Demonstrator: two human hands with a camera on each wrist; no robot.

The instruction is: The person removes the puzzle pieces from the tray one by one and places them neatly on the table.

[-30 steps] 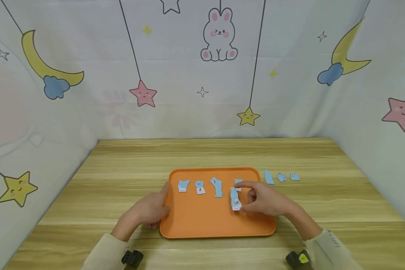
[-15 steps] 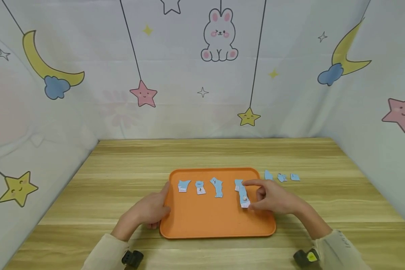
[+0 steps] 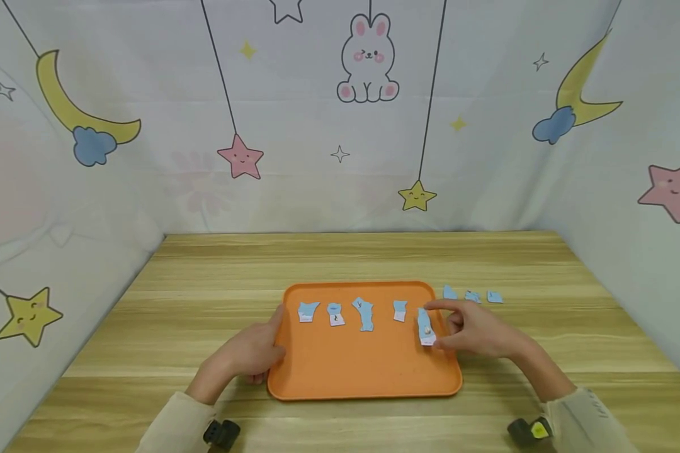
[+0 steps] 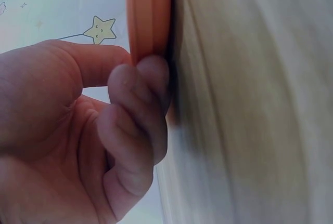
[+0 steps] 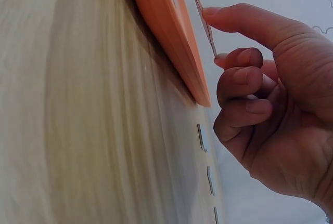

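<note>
A cloth-walled booth with nursery-style decor: beyond the fingers hangs pale fabric printed with a rabbit, moons and smiling stars, also closing in to their left and right; below them spreads a wood-grained table. The building around it cannot be told.

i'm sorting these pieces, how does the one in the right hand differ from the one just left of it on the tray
The held piece is longer; the neighbouring piece is shorter. The held piece is pinched in the right hand, off the tray; the neighbouring piece lies on it. Both are blue with a pale bottom end.
</note>
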